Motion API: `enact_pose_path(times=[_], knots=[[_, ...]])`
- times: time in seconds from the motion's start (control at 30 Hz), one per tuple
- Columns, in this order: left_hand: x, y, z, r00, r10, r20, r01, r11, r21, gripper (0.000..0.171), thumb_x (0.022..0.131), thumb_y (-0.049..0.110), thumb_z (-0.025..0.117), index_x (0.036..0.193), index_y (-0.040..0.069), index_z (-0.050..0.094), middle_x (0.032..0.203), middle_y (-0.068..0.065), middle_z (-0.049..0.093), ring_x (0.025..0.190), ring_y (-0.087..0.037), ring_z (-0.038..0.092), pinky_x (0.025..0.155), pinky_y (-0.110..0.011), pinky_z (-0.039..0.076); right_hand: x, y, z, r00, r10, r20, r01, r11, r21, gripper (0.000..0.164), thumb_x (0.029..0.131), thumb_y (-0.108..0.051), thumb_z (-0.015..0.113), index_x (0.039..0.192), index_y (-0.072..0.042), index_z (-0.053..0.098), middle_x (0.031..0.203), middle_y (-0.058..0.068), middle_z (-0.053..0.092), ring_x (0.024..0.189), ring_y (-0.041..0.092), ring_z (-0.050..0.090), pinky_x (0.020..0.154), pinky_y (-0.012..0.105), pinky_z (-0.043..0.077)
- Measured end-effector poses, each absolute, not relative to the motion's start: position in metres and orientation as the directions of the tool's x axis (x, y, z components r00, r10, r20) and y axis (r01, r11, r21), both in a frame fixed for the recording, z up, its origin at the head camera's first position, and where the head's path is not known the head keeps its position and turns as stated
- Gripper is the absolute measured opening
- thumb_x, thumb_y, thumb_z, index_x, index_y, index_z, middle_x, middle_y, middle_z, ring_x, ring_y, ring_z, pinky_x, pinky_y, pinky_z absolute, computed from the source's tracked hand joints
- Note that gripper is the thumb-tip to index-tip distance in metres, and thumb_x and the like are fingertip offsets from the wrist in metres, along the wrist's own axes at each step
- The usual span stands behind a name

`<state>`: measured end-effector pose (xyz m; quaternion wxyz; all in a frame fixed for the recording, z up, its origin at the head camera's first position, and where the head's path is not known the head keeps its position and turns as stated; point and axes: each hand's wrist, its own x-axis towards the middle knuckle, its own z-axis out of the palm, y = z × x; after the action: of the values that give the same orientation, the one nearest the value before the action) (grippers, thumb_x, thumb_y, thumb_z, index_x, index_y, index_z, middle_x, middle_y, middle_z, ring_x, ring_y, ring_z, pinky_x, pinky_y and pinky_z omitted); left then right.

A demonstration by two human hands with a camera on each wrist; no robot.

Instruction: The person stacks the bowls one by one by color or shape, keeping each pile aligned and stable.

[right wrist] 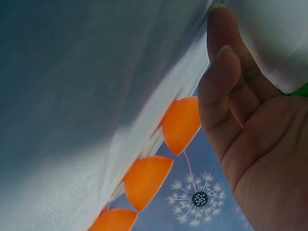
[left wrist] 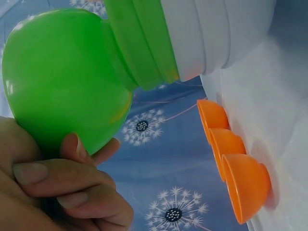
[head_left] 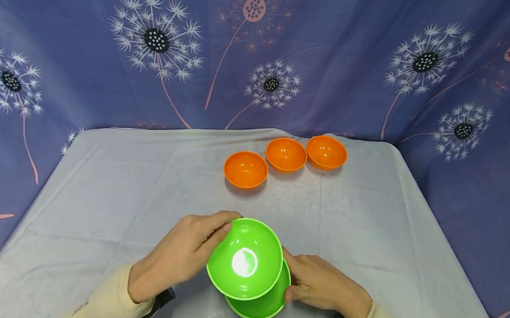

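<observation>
My left hand [head_left: 187,248] grips a green bowl [head_left: 247,251] by its left rim, thumb inside. That bowl overlaps a stack whose top is another green bowl [head_left: 268,303]. From the left wrist view, the stack shows nested green bowls [left wrist: 144,43] above white bowls [left wrist: 211,33], and the held bowl is tilted against the top one. My right hand [head_left: 325,285] holds the stack from the right, with its thumb near the green rim. Its fingers [right wrist: 221,77] reach along a white bowl [right wrist: 284,43] in the right wrist view. The head view hides the white bowls.
Beyond the hands, three orange bowls stand upright in a slanting row: a left one [head_left: 245,171], a middle one [head_left: 286,155] and a right one [head_left: 326,152]. A pale cloth covers the table [head_left: 140,183]. Behind it hangs a blue dandelion-patterned curtain [head_left: 331,58].
</observation>
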<state>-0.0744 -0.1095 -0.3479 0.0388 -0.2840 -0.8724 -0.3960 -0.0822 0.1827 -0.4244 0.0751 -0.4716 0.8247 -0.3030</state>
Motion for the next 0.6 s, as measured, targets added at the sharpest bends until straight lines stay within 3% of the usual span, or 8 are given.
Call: enact_pose_path(times=[0.4,0.6], knots=[[-0.073,-0.104,-0.357,-0.830,0.487,0.270,0.533,0.551,0.642,0.024,0.102,0.021,0.047,0.120,0.030,0.060,0.103,0.023,0.061,0.087,0.004,0.057,0.074,-0.027,0.052,-0.082,0.183,-0.426,-0.552,-0.820,0.151,-0.710,0.368,-0.600,0.093,0.080,-0.078,0.013,0.153,-0.020,0.018,0.067,-0.018,0.042,0.057,-0.001,0.044,0.049,0.012,0.035],[-0.072,-0.100,-0.360,-0.829,0.505,0.240,0.521,0.545,0.656,0.023,0.102,0.021,0.048,0.120,0.030,0.060,0.104,0.023,0.061,0.090,0.004,0.057,0.076,-0.027,0.052,-0.082,0.183,-0.427,-0.547,-0.825,0.144,-0.691,0.347,-0.635,0.088,0.080,-0.078,0.016,0.149,-0.024,0.026,0.068,-0.017,0.042,0.057,-0.002,0.044,0.050,0.012,0.036]])
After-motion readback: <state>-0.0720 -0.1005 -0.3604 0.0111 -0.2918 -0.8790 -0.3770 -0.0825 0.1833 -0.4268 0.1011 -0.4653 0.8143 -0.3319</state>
